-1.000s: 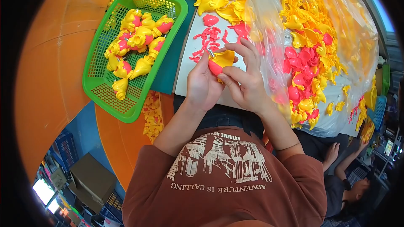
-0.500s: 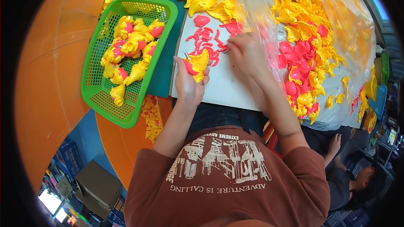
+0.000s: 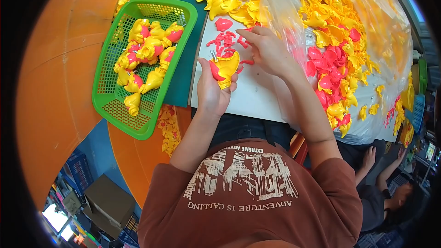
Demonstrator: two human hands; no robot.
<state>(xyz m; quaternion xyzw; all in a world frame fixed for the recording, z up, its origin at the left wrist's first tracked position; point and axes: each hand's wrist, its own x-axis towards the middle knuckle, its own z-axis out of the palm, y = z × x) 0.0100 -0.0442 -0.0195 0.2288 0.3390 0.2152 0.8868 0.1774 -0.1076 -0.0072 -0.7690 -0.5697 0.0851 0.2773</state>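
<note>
Yellow-and-pink plastic part (image 3: 226, 68) sits just above frame centre, grasped by the left hand (image 3: 212, 94); right hand (image 3: 270, 51), farther up and right, is near small pink pieces (image 3: 227, 39); whether it pinches one, cannot tell.

Readable lettering stands on the brown T-shirt (image 3: 257, 222), all in pale capitals around a streaked pale graphic (image 3: 248, 174). One full line (image 3: 240, 205) runs upside down on the collar side; a shorter line (image 3: 245, 150), partly lost in a fold, sits toward the hem; another word (image 3: 187, 190) runs sideways along the graphic's left edge, its start unclear.
</note>
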